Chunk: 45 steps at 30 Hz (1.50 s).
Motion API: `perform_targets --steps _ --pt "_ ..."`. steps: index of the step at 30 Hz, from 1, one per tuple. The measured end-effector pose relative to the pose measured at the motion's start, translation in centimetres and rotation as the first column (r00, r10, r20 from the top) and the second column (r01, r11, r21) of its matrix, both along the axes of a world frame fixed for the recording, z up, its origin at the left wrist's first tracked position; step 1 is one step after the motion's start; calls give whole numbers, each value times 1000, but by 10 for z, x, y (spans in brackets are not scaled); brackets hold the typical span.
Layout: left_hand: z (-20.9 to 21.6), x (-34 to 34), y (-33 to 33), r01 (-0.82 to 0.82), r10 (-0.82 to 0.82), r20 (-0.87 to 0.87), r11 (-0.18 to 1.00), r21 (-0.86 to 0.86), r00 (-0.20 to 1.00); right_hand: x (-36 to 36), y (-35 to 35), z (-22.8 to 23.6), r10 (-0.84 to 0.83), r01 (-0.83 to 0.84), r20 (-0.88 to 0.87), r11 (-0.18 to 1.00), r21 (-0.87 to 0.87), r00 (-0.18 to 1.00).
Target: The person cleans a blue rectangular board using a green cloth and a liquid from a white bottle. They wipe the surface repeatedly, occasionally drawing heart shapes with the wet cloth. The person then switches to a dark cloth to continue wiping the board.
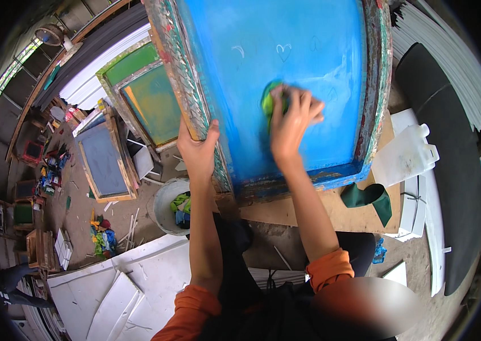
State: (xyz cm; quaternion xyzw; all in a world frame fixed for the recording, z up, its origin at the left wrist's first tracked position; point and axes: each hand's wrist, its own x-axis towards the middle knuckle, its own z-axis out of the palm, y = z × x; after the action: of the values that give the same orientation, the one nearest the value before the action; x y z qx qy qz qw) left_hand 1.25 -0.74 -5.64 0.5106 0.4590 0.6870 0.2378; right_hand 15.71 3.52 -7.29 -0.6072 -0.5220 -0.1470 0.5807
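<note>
A large wooden screen-printing frame (179, 79) with a bright blue mesh (286, 34) stands tilted in front of me. Its paint-crusted edges are worn and stained green, red and brown. My left hand (197, 154) is closed round the frame's left edge, thumb on the near face. With bent fingers, my right hand (292, 122) presses a bright green cloth (267, 107) against the middle of the mesh; both are slightly blurred. Faint heart-shaped and curved marks show on the mesh above and beside that hand.
Below the frame lies a light brown board (274, 213) with a dark green cloth piece (365, 197) and a translucent plastic jug (402, 156). A bucket (160, 207) of rags stands left. More screen frames (104, 159) lean beyond. White sheets (81, 284) lie lower left, near another person's legs (15, 284).
</note>
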Motion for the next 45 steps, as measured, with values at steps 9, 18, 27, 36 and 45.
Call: perform_targets --steps 9,18,27,36,45 --pt "3 2 -5 -13 13 -14 1000 -15 1000 7 -31 -7 56 -47 117 996 -76 992" --pt "-3 1 -1 -55 58 -66 997 52 996 2 -43 -25 104 -104 -1 992 -69 995" --pt "-1 0 3 15 -15 -14 999 32 1000 18 -45 -25 290 -291 -30 955 -50 957" --pt "-4 -3 13 23 -23 -17 1000 -19 1000 7 -49 -42 395 -373 190 917 -142 899" --pt "-2 -2 10 -14 14 -54 1000 -1 998 -1 -7 15 278 -286 179 958 19 944"
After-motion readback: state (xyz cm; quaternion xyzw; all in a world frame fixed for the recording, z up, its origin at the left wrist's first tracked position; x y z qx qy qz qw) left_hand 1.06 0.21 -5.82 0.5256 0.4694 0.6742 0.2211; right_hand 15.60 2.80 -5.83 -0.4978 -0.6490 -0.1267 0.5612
